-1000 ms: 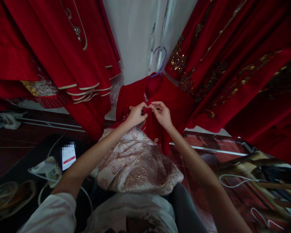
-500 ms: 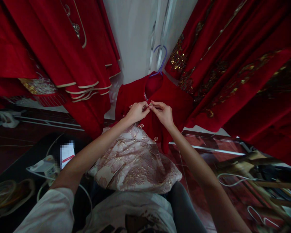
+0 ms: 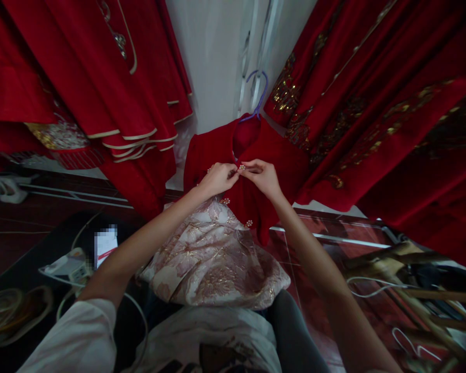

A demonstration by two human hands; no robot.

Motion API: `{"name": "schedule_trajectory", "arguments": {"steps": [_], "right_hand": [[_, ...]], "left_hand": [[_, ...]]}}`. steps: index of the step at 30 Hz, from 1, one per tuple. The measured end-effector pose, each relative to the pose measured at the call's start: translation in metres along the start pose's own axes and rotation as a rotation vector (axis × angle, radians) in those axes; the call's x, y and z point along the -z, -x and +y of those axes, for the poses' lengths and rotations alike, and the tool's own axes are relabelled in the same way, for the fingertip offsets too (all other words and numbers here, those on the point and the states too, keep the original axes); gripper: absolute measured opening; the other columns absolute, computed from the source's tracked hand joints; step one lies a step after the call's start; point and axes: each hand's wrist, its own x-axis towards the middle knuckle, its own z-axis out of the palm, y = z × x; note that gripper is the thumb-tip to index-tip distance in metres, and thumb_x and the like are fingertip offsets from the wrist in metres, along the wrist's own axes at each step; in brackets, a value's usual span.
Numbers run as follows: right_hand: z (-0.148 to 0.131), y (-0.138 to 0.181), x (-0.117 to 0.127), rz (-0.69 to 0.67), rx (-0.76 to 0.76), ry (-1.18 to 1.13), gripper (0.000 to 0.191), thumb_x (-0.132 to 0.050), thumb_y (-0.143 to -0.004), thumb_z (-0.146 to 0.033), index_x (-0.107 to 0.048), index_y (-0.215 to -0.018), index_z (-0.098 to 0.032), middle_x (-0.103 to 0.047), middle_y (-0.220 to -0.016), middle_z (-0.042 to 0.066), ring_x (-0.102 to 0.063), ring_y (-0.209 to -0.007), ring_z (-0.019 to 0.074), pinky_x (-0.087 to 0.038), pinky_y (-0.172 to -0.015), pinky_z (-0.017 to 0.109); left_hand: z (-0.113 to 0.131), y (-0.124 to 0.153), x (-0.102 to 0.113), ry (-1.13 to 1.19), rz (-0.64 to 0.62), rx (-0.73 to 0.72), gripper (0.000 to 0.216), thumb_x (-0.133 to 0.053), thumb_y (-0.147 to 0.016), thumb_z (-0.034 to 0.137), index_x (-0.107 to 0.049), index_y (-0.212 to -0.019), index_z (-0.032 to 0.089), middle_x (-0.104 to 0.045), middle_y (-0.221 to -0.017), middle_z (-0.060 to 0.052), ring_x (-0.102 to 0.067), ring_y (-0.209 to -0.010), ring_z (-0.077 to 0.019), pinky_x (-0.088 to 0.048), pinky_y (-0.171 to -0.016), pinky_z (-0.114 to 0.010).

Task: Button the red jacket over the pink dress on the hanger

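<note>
A red jacket (image 3: 213, 145) hangs in front of me on a purple hanger (image 3: 263, 93). My left hand (image 3: 218, 178) pinches the jacket's front edge just below the collar. Fingertip to fingertip with it, my right hand (image 3: 262, 176) pinches a small beaded button (image 3: 242, 167) at the same edge. More beaded ornaments, such as this lower button (image 3: 248, 224), sit down the front. Below the jacket, a pale pink brocade skirt (image 3: 217, 259) with gold thread spreads over my lap. The fastening between my fingertips is partly hidden.
Red garments with cream piping (image 3: 140, 103) hang at the left, and red garments with gold sequins (image 3: 373, 134) at the right. A dark surface at left holds a power strip (image 3: 77, 267) and cables. A wooden rack (image 3: 423, 295) stands at lower right.
My right hand's fingers have shifted slightly at the button, with the wrist a little farther right. The left hand stays pinched on the edge. The view has moved very slightly.
</note>
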Motion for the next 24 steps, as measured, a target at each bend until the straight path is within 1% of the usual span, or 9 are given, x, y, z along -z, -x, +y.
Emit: {"name": "schedule_trajectory", "arguments": {"steps": [3,6,10,15,20,24], "right_hand": [[-0.007,0.001,0.006,-0.066,-0.046,-0.038,0.038,-0.081,-0.061,-0.04,-0.072,-0.088,-0.015,-0.074,-0.095,0.007,-0.07,-0.086,0.0201,-0.056,-0.088,0.036],[-0.012,0.002,0.011,-0.115,-0.052,-0.056,0.039,-0.081,-0.062,-0.039,-0.073,-0.091,-0.015,-0.074,-0.096,0.007,-0.07,-0.089,0.0208,-0.054,-0.092,0.038],[-0.013,0.002,0.013,-0.092,-0.031,-0.033,0.039,-0.082,-0.061,-0.039,-0.073,-0.091,-0.015,-0.074,-0.094,0.007,-0.071,-0.086,0.0216,-0.056,-0.088,0.04],[-0.013,0.004,0.008,-0.065,-0.009,0.009,0.038,-0.081,-0.062,-0.039,-0.073,-0.09,-0.016,-0.074,-0.092,0.007,-0.071,-0.083,0.0213,-0.057,-0.086,0.04],[-0.012,0.009,0.005,-0.04,0.013,0.006,0.033,-0.078,-0.066,-0.035,-0.072,-0.091,-0.015,-0.074,-0.092,0.006,-0.07,-0.082,0.0192,-0.057,-0.085,0.037],[-0.007,0.004,0.005,-0.039,0.041,0.037,0.03,-0.075,-0.068,-0.03,-0.071,-0.093,-0.013,-0.073,-0.095,0.008,-0.069,-0.082,0.0183,-0.056,-0.087,0.037]], "left_hand": [[-0.001,0.002,-0.001,0.047,0.018,0.007,0.019,-0.054,-0.084,0.028,-0.068,-0.085,0.015,-0.069,-0.069,-0.004,-0.064,-0.062,-0.0132,-0.046,-0.06,-0.023],[-0.001,0.003,-0.002,0.097,0.026,0.003,0.019,-0.053,-0.085,0.028,-0.068,-0.083,0.015,-0.07,-0.071,-0.004,-0.065,-0.064,-0.0129,-0.047,-0.061,-0.022],[0.001,0.003,-0.001,0.081,0.019,-0.004,0.018,-0.053,-0.084,0.027,-0.066,-0.081,0.015,-0.069,-0.07,-0.004,-0.064,-0.062,-0.0126,-0.046,-0.06,-0.022],[0.008,0.002,0.002,0.02,0.022,-0.013,0.017,-0.052,-0.083,0.024,-0.063,-0.074,0.014,-0.065,-0.064,-0.003,-0.059,-0.056,-0.0114,-0.043,-0.057,-0.023],[0.011,0.0,0.006,-0.012,-0.007,-0.057,0.013,-0.052,-0.081,0.017,-0.062,-0.074,0.014,-0.063,-0.067,-0.002,-0.054,-0.057,-0.0111,-0.041,-0.061,-0.024],[0.008,-0.001,0.003,-0.072,-0.023,-0.09,0.013,-0.049,-0.084,0.017,-0.061,-0.078,0.015,-0.061,-0.073,-0.003,-0.054,-0.063,-0.013,-0.043,-0.066,-0.027]]}}
